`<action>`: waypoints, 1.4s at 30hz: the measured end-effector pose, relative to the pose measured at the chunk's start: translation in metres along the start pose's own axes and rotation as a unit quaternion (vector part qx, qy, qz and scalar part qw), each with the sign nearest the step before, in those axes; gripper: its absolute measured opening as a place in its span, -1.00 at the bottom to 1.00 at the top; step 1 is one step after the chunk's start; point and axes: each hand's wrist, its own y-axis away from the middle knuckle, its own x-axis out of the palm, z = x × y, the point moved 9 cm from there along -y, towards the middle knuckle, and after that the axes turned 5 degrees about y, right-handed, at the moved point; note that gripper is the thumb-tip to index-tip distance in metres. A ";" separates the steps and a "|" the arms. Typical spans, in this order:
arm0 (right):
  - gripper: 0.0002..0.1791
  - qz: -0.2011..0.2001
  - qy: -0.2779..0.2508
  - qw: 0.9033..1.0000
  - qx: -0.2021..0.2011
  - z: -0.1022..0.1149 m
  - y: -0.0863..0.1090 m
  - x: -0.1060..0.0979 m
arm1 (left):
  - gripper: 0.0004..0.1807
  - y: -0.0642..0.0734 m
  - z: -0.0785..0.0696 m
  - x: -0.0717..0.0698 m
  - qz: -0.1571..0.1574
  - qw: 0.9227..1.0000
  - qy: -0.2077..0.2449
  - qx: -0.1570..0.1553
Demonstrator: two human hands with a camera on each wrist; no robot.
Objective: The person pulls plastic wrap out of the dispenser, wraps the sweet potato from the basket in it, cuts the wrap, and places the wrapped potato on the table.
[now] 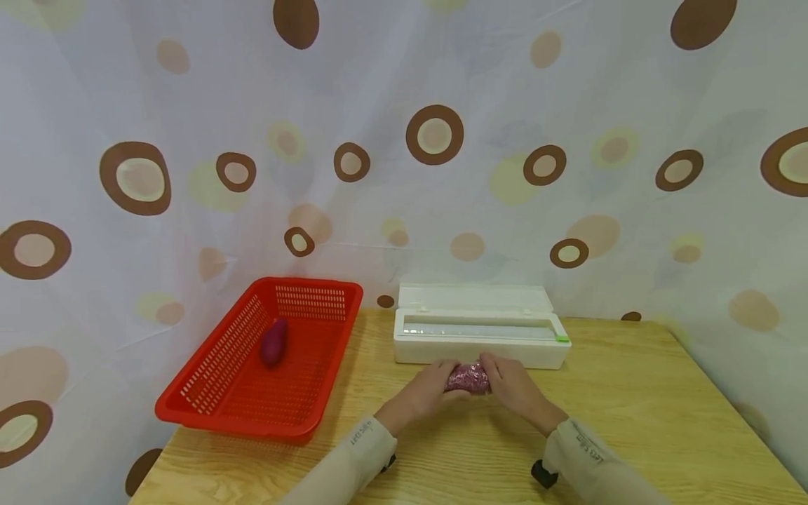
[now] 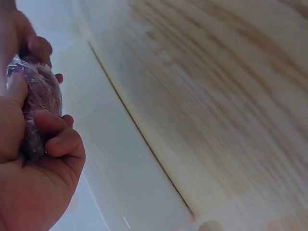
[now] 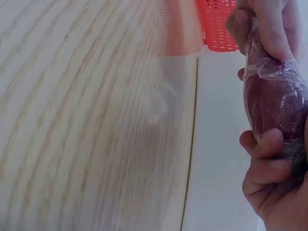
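A purple sweet potato (image 1: 468, 378) wrapped in clear cling film is held between both hands above the table, just in front of the white wrap box. My left hand (image 1: 426, 391) grips one end, its fingers curled round it in the left wrist view. At the other end my right hand (image 1: 516, 390) grips it with bent fingers. Wrinkled film (image 3: 284, 67) clings to the sweet potato and catches the light in the right wrist view. The white cling film box (image 1: 480, 351) stands behind the hands, lid up, with a roll of film inside.
To the left, a red plastic basket (image 1: 322, 414) with slotted walls stands on the wooden table (image 1: 637, 421). Another purple sweet potato (image 1: 274, 343) lies in it, unwrapped. A green piece (image 1: 562, 339) sits at the box's right end. Behind the table hangs a patterned curtain (image 1: 480, 203).
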 end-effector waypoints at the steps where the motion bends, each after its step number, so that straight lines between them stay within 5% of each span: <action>1: -0.56 0.007 -0.003 1.000 0.000 -0.001 0.000 0.001 | -0.42 0.000 0.001 0.000 0.001 1.000 -0.004 -0.003; 6: -0.56 0.062 -0.059 0.996 -0.010 -0.003 0.003 0.008 | -0.61 0.001 0.008 -0.008 -0.027 0.999 0.020 -0.032; 10: -0.54 0.077 -0.089 0.993 0.020 -0.010 0.004 0.011 | -0.62 -0.001 0.002 -0.011 -0.046 0.999 -0.020 -0.010; 16: -0.55 0.090 -0.120 0.988 0.023 -0.012 0.001 0.015 | -0.53 -0.004 0.000 -0.006 -0.027 0.999 -0.041 -0.004; 20: -0.53 0.092 -0.115 0.988 0.039 -0.025 0.006 0.003 | -0.49 -0.003 0.006 -0.007 -0.018 0.999 -0.014 -0.025; 24: -0.51 0.066 -0.079 0.993 0.062 -0.053 0.018 -0.028 | -0.54 -0.003 0.009 -0.012 -0.021 0.999 0.018 -0.031; 30: -0.44 0.063 -0.045 0.992 0.098 -0.105 0.046 -0.073 | -0.66 -0.002 0.009 -0.027 -0.050 0.998 -0.001 -0.027; 37: -0.38 0.073 -0.041 0.985 0.153 -0.165 0.080 -0.104 | -0.68 -0.005 0.011 -0.045 -0.081 0.996 -0.009 -0.027; 42: -0.25 0.033 0.021 0.979 0.201 -0.206 0.089 -0.123 | -0.68 -0.008 0.012 -0.054 -0.091 0.995 -0.020 -0.034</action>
